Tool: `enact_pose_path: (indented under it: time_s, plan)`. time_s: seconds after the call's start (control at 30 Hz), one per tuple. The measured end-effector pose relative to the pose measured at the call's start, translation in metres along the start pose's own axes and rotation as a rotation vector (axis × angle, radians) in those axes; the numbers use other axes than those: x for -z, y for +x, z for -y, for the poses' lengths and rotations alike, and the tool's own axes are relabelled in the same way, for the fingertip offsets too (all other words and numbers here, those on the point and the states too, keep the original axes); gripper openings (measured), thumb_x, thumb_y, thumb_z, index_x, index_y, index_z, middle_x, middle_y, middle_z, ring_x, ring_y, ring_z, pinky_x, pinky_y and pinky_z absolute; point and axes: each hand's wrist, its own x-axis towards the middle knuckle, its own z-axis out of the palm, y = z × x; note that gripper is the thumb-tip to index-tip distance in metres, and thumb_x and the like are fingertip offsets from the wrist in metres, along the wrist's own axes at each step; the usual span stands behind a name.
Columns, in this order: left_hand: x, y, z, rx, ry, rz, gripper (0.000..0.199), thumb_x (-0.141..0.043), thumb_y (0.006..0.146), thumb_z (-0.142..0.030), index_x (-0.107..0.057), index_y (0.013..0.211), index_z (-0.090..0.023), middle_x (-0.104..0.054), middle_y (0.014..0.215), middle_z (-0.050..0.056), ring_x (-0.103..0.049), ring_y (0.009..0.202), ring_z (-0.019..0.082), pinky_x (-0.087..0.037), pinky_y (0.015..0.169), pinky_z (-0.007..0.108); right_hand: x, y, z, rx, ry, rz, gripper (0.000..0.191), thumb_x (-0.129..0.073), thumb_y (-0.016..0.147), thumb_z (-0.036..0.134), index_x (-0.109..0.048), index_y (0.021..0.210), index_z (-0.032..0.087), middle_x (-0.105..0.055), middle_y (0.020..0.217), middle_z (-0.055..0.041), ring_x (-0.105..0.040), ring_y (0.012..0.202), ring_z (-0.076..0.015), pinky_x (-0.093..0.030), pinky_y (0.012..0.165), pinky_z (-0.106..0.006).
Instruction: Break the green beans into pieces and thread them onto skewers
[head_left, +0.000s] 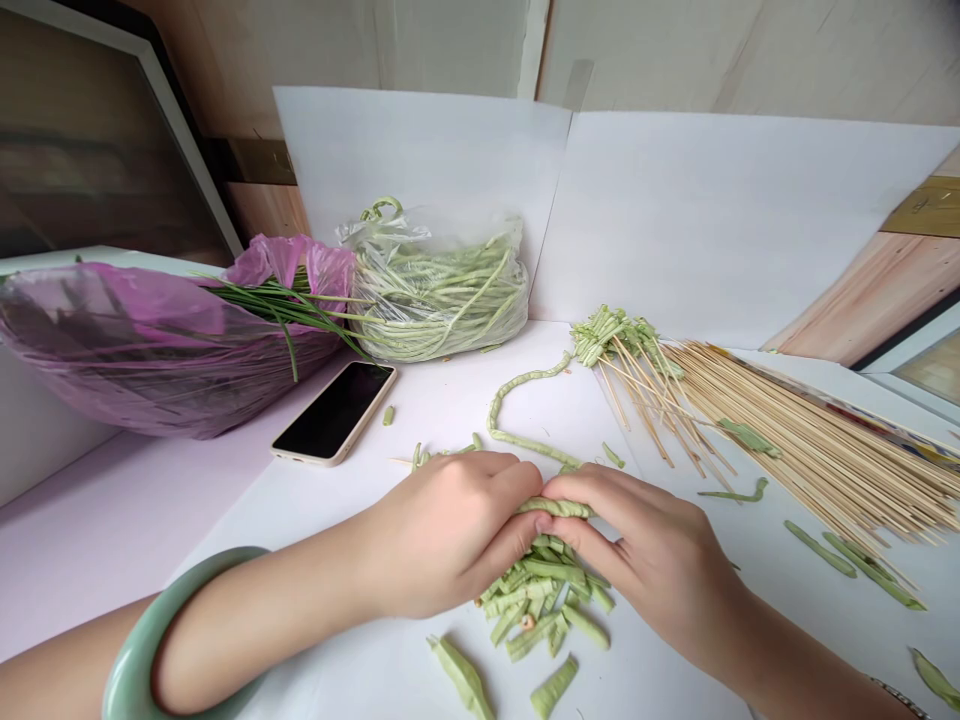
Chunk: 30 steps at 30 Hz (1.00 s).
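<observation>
Both hands meet over a heap of cut green bean pieces [551,590] on the white surface. My left hand [480,515], with a pale green bangle on its wrist, is closed on a green bean [559,507]. From the other side, my right hand [630,525] pinches the same bean between thumb and fingers. Behind the hands a long bean [501,405] curves across the surface toward the skewered beans. Larger bean pieces [553,686] lie in front of the heap.
A phone [334,412] lies at left, beside a purple bag [172,350] of green stalks. A clear bag [442,290] of long beans stands behind. Skewered bean pieces [611,335] and many bare wooden sticks [817,440] spread across the right, with loose beans [874,570] nearby.
</observation>
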Motion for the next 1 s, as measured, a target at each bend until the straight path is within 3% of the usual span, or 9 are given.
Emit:
enact_pose_path:
  time_s: [0.17,0.27,0.4,0.53,0.67,0.83,1.0]
  plan:
    - [-0.004,-0.002,-0.002,0.026,0.083,0.003,0.032,-0.037,0.099,-0.04,-0.048,0.08,-0.017,-0.053,0.072,0.001,-0.048,0.06,0.014,-0.037,0.055,0.025,-0.004,-0.006,0.0,0.085,-0.002,-0.001,0.02,-0.046,0.092,0.002,-0.055,0.092,0.019,-0.059,0.078,-0.0008,-0.057,0.07,-0.0126,-0.047,0.065,-0.024]
    - [-0.001,-0.003,-0.003,0.016,0.063,0.06,0.032,-0.036,0.1,-0.036,-0.048,0.077,-0.017,-0.052,0.069,0.001,-0.046,0.057,0.013,-0.036,0.054,0.024,-0.002,-0.006,0.001,0.129,0.002,0.031,0.017,-0.045,0.094,0.006,-0.053,0.087,0.019,-0.053,0.072,0.0002,-0.051,0.066,-0.0124,-0.044,0.061,-0.023]
    - [0.008,0.001,-0.003,-0.111,-0.24,0.203,0.028,-0.047,0.096,-0.025,-0.043,0.07,-0.018,-0.045,0.062,-0.003,-0.041,0.056,0.011,-0.035,0.054,0.022,0.007,-0.003,0.006,0.224,-0.05,0.15,0.026,-0.04,0.097,0.013,-0.048,0.073,0.019,-0.045,0.064,0.0022,-0.043,0.059,-0.0123,-0.04,0.058,-0.025]
    - [0.01,0.006,0.0,-0.203,-0.505,0.33,0.03,-0.051,0.092,-0.017,-0.037,0.065,-0.02,-0.039,0.058,-0.004,-0.037,0.052,0.009,-0.033,0.05,0.021,0.01,-0.004,0.014,0.325,-0.126,0.186,0.027,-0.046,0.09,0.011,-0.045,0.065,0.02,-0.045,0.059,0.0036,-0.042,0.057,-0.0118,-0.037,0.058,-0.027]
    - [0.006,0.005,-0.001,-0.203,-0.568,0.434,0.028,-0.049,0.093,-0.023,-0.041,0.066,-0.02,-0.046,0.057,-0.001,-0.038,0.052,0.011,-0.035,0.051,0.023,0.008,-0.006,0.02,0.291,-0.009,0.202,0.032,-0.05,0.089,0.011,-0.041,0.059,0.019,-0.044,0.055,0.006,-0.039,0.053,-0.0088,-0.035,0.056,-0.025]
    - [0.0,0.003,-0.005,-0.215,-0.656,0.518,0.033,-0.046,0.093,-0.032,-0.039,0.062,-0.022,-0.044,0.052,-0.001,-0.039,0.048,0.012,-0.036,0.048,0.024,0.01,-0.01,0.022,0.261,0.216,0.445,0.037,-0.045,0.098,0.024,-0.043,0.062,0.019,-0.05,0.057,0.007,-0.046,0.055,-0.0062,-0.035,0.059,-0.023]
    - [0.001,0.002,-0.004,-0.164,-0.632,0.464,0.03,-0.05,0.091,-0.029,-0.043,0.063,-0.02,-0.042,0.055,-0.003,-0.037,0.049,0.01,-0.033,0.048,0.023,0.015,-0.007,0.023,0.228,0.156,0.393,0.037,-0.045,0.099,0.022,-0.045,0.063,0.019,-0.051,0.058,0.0058,-0.046,0.055,-0.0067,-0.038,0.062,-0.019]
